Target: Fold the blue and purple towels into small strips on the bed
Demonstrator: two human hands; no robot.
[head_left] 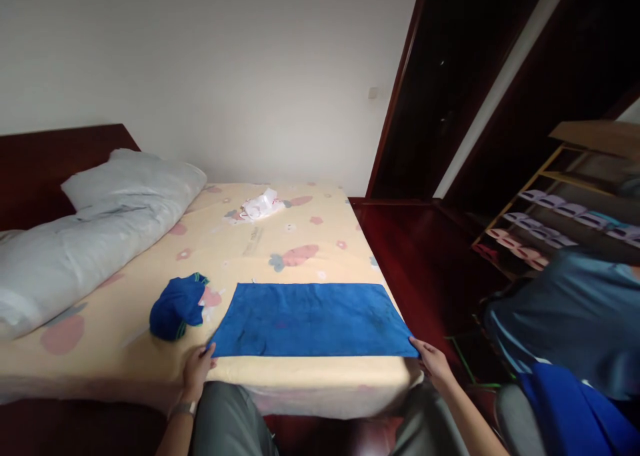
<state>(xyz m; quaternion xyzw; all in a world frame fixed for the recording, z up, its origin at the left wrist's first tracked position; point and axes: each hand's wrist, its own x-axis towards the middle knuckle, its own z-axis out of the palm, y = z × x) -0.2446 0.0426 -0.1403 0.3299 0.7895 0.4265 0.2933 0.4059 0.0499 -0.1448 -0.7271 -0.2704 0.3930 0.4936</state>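
Note:
A blue cloth (315,319), like a small towel, lies spread flat as a rectangle near the bed's front edge. My left hand (197,369) pinches its near left corner between thumb and fingers. At the near right corner, my right hand (433,363) grips the cloth in the same way. The near edge stretches straight between both hands. A few dark marks or creases show on the cloth. To the left of it rests a crumpled blue cloth (175,309) with green edging, touched by neither hand.
The bed (300,369) has a yellow sheet with carrot prints. A grey pillow (145,176) and a rolled grey quilt (65,269) lie on its left. A white crumpled bag (261,205) sits farther back. Right of the bed stand a shoe rack (540,166) and blue fabric (570,316).

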